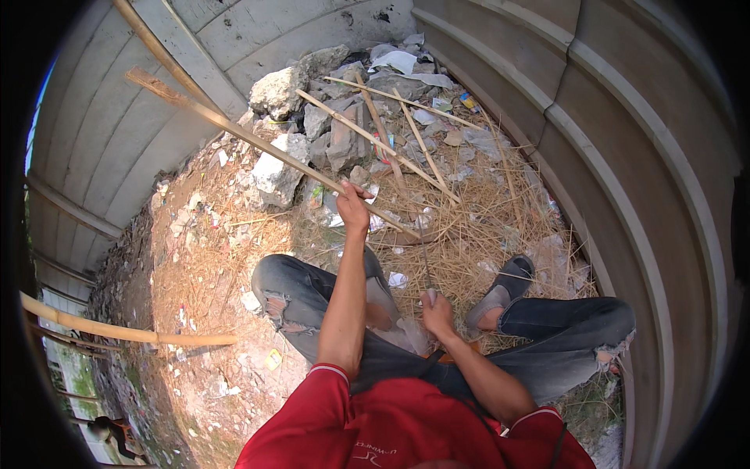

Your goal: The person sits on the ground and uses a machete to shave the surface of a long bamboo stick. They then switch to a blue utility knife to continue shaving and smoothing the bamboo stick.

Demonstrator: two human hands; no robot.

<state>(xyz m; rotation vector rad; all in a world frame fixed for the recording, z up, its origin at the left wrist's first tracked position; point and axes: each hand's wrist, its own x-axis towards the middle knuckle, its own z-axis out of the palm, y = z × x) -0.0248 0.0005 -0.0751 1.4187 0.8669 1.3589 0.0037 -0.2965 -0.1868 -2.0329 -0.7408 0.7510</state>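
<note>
My left hand (353, 208) is closed around a long bamboo strip (266, 146). The strip slants from the upper left, where its end looks rough and splintered, down to a lower end over the straw in front of me. In my right hand (439, 316), low between my knees, is the handle of a knife (426, 266). Its thin dark blade points away from me, and its tip comes close to the strip's lower end. Whether blade and strip touch, I cannot tell.
Several cut bamboo strips (375, 144) lie ahead across broken rocks (277, 173) and straw-like shavings (461, 227). A ribbed metal wall (625, 156) rises on the right, a pale panel wall (117, 148) on the left. One bamboo pole (133, 334) juts in from the left. Another person (117, 438) is far lower left.
</note>
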